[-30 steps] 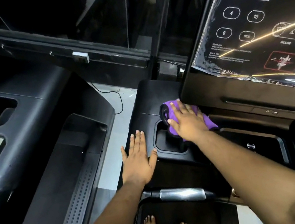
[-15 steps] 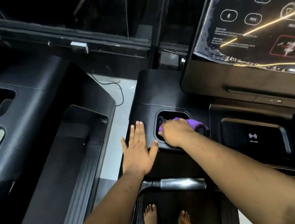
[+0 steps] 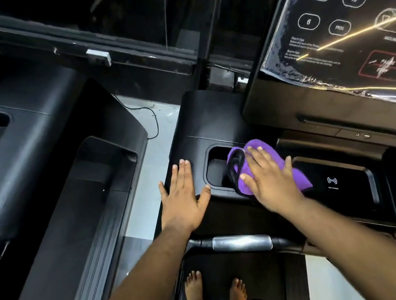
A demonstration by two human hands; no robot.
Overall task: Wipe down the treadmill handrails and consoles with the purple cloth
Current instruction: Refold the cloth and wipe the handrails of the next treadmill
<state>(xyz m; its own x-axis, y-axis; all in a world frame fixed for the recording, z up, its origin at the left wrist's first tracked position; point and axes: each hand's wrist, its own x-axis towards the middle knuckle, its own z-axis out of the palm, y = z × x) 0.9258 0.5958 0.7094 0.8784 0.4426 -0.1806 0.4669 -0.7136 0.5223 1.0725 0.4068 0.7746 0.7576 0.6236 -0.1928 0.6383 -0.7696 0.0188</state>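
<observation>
Purple, soft and crumpled, the microfibre cloth (image 3: 267, 164) lies on the black plastic console deck (image 3: 202, 120) of the treadmill, draped over the right rim of a rounded rectangular cup-holder recess (image 3: 217, 170). One dark-edged fold of the cloth hangs down into that recess, while its other end spreads rightward towards a glossy black charging pad (image 3: 338, 178) marked with a small white wireless symbol. The person's right hand (image 3: 268, 180) presses flat on the cloth, fingers straight and spread, thumb pointing left towards the recess, so it pins the fabric rather than curling round it. The left hand (image 3: 184, 199) rests palm-down on the bare deck just left of the recess, fingers extended and close together, thumb angled out to the right; it holds nothing and stays apart from the cloth. Above and to the right stands the tilted black control panel (image 3: 343, 20), covered in wrinkled clear film, with white outlined number keys and a red-outlined button. Below the hands a black handrail with a silver metal sensor sleeve (image 3: 241, 243) runs across the view. Two bare feet (image 3: 215, 293) stand on the dark belt beneath it. To the left sits a neighbouring black treadmill console (image 3: 22, 153), separated by a strip of pale floor (image 3: 141, 193).
</observation>
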